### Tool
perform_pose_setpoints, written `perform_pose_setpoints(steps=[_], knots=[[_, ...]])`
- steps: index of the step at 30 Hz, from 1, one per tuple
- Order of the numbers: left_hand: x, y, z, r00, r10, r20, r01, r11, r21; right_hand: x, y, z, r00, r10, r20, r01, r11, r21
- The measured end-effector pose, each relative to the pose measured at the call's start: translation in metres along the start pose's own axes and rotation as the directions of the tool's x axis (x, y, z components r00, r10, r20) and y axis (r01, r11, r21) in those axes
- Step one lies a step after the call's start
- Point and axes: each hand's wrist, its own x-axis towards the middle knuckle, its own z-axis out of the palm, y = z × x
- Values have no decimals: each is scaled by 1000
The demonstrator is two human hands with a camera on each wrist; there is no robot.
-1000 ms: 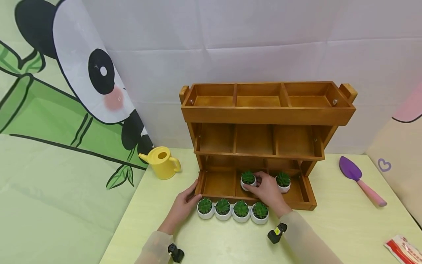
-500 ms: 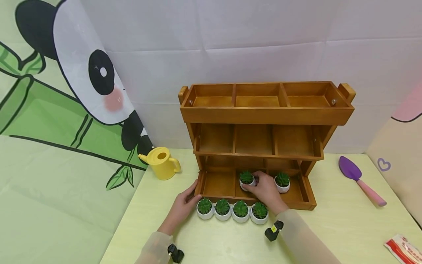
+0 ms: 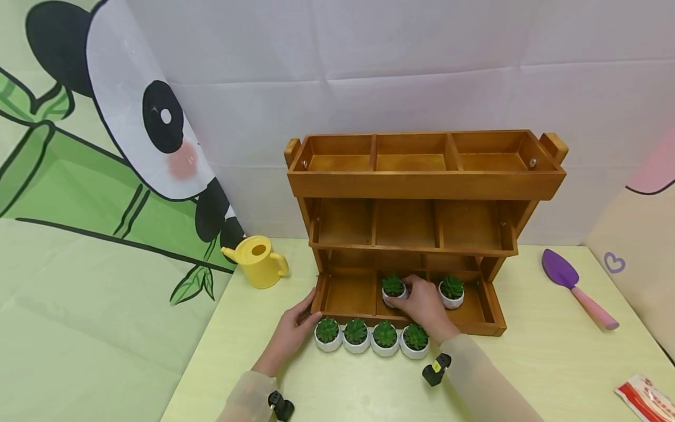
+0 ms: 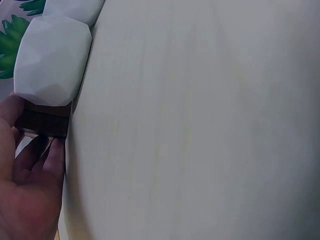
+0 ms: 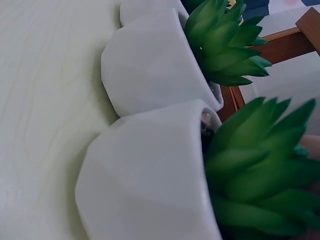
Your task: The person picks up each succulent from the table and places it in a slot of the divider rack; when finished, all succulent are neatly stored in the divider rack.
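In the middle compartment of the lowest tier, my right hand pinches the white pot of a small succulent, thumb in front and fingers at its right side. Another potted succulent stands in the right compartment. My left hand grips the front left corner of the three-tier wooden plant stand; the left wrist view shows thumb and fingers about the dark wooden corner. Several potted succulents line up on the table before the stand, including the leftmost pot and the rightmost pot.
A yellow watering can stands left of the stand. To the right lie a trowel with purple blade and pink handle, and a red-and-white packet on the pale table. A printed cloth backdrop rises behind.
My right hand and the succulent it holds have shifted very slightly left inside the middle compartment. The left hand stays at the stand's corner.
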Motion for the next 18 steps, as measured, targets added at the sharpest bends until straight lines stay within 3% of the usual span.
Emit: perform_pose_setpoints(steps=[18], knots=[[0, 1, 0, 1000, -6, -6, 6, 1000, -3, -7, -1, -1, 1000, -5, -1, 5, 1000, -22]])
